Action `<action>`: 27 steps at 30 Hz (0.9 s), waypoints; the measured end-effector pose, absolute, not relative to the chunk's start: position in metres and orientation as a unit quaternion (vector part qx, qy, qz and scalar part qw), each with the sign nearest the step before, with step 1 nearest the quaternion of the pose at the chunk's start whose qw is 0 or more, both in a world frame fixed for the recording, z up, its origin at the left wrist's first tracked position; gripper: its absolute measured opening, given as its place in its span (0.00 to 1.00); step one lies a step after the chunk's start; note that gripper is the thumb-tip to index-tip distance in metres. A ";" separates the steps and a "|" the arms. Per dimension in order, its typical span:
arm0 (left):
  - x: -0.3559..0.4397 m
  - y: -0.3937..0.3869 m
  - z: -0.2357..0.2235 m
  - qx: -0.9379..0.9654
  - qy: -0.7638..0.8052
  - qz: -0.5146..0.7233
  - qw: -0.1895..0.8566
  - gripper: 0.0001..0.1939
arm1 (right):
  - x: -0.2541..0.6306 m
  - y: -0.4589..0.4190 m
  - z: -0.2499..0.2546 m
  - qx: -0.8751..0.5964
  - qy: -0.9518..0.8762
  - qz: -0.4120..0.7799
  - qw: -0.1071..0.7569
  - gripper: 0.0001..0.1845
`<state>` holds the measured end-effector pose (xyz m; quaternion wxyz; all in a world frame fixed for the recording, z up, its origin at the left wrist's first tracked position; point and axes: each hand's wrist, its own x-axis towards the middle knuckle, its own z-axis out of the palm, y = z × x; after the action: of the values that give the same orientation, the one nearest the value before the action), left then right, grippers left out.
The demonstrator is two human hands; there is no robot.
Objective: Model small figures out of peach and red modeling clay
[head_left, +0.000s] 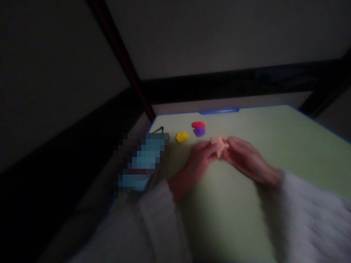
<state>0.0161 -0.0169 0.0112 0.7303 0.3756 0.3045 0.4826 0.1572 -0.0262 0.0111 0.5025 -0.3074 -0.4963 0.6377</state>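
Observation:
Both hands meet over a pale green table (287, 146). My left hand (199, 160) and my right hand (244, 157) pinch a small peach-coloured lump of clay (219, 145) between their fingertips. The lump has several short points sticking out. The picture is dim and smeared by motion. White fluffy sleeves cover both forearms.
Beyond the hands lie a yellow clay lump (182, 137), a red one (198, 124) and a purple one (199, 132) touching it. A blurred blue object (142, 160) sits at the table's left edge. Dark bed-frame bars (233, 82) run behind the table.

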 end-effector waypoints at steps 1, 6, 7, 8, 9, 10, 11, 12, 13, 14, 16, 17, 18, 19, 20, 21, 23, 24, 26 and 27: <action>0.016 -0.016 0.010 0.375 0.306 0.483 0.730 0.09 | 0.157 -0.026 0.011 -0.300 -0.498 0.638 0.505 0.12; 0.017 -0.015 0.006 0.381 0.299 0.482 0.730 0.09 | 0.156 -0.027 0.012 -0.279 -0.499 0.644 0.508 0.14; 0.017 -0.015 0.005 0.385 0.298 0.482 0.728 0.09 | 0.156 -0.027 0.011 -0.279 -0.497 0.645 0.509 0.14; 0.017 -0.015 0.005 0.390 0.298 0.483 0.725 0.09 | 0.156 -0.027 0.011 -0.280 -0.494 0.645 0.511 0.13; 0.017 -0.015 0.005 0.393 0.299 0.483 0.723 0.10 | 0.156 -0.027 0.010 -0.282 -0.492 0.646 0.511 0.13; 0.017 -0.015 0.005 0.394 0.300 0.485 0.720 0.11 | 0.156 -0.026 0.010 -0.283 -0.490 0.646 0.512 0.12; 0.017 -0.015 0.005 0.394 0.302 0.487 0.719 0.11 | 0.156 -0.026 0.009 -0.284 -0.490 0.645 0.512 0.13; 0.017 -0.015 0.005 0.393 0.303 0.488 0.718 0.11 | 0.156 -0.026 0.008 -0.285 -0.492 0.644 0.513 0.13; 0.017 -0.016 0.006 0.391 0.304 0.490 0.717 0.12 | 0.156 -0.026 0.008 -0.285 -0.496 0.641 0.512 0.13; 0.017 -0.016 0.006 0.391 0.303 0.491 0.717 0.11 | 0.157 -0.026 0.007 -0.286 -0.501 0.638 0.511 0.14; 0.018 -0.016 0.006 0.394 0.304 0.490 0.716 0.11 | 0.157 -0.026 0.006 -0.286 -0.510 0.632 0.508 0.14; 0.018 -0.016 0.005 0.397 0.304 0.490 0.714 0.10 | 0.158 -0.026 0.006 -0.285 -0.513 0.630 0.509 0.14; 0.018 -0.016 0.005 0.398 0.304 0.490 0.713 0.09 | 0.158 -0.026 0.006 -0.284 -0.515 0.628 0.509 0.14; 0.018 -0.016 0.005 0.400 0.303 0.490 0.712 0.09 | 0.158 -0.026 0.006 -0.284 -0.515 0.628 0.510 0.14; 0.018 -0.016 0.005 0.399 0.303 0.492 0.712 0.08 | 0.157 -0.026 0.006 -0.283 -0.512 0.629 0.512 0.14; 0.018 -0.016 0.005 0.396 0.301 0.492 0.714 0.08 | 0.157 -0.026 0.007 -0.282 -0.507 0.633 0.513 0.13; 0.018 -0.016 0.007 0.383 0.300 0.495 0.720 0.08 | 0.156 -0.025 0.008 -0.281 -0.495 0.644 0.511 0.13; 0.018 -0.017 0.008 0.374 0.301 0.497 0.723 0.08 | 0.156 -0.025 0.009 -0.280 -0.491 0.649 0.509 0.13; 0.018 -0.017 0.009 0.357 0.305 0.501 0.727 0.09 | 0.156 -0.025 0.010 -0.279 -0.492 0.653 0.504 0.15; 0.018 -0.017 0.009 0.353 0.307 0.502 0.727 0.09 | 0.156 -0.025 0.010 -0.279 -0.493 0.654 0.502 0.15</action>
<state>0.0181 -0.0170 0.0094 0.7274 0.3533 0.3070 0.5018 0.1559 -0.0250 0.0103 0.5022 -0.2786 -0.4930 0.6536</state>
